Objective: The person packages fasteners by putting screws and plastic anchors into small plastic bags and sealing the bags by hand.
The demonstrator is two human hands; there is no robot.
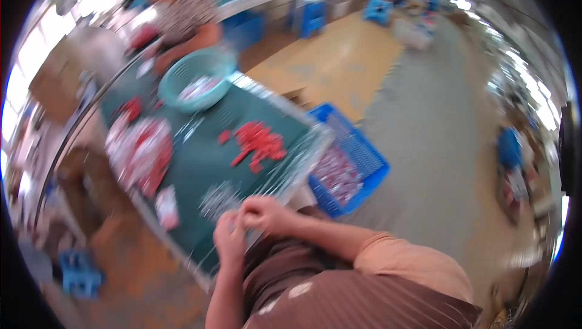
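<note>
My left hand (230,236) and my right hand (265,215) meet at the near edge of the green table (200,147). Fingers of both are pinched together, and what lies between them is too small and blurred to name. Just beyond them is a pile of small silvery pieces (219,200). Farther up the table lies a scattered heap of red pieces (257,144). To the left are a clear plastic bag with red contents (145,150) and a small pinkish-white packet (167,208).
A teal basket (195,80) with pale pieces stands at the table's far end, beside a seated person (185,17). A blue crate (370,162) holding many small packets sits right of the table. Blue stools (80,274) are on the floor.
</note>
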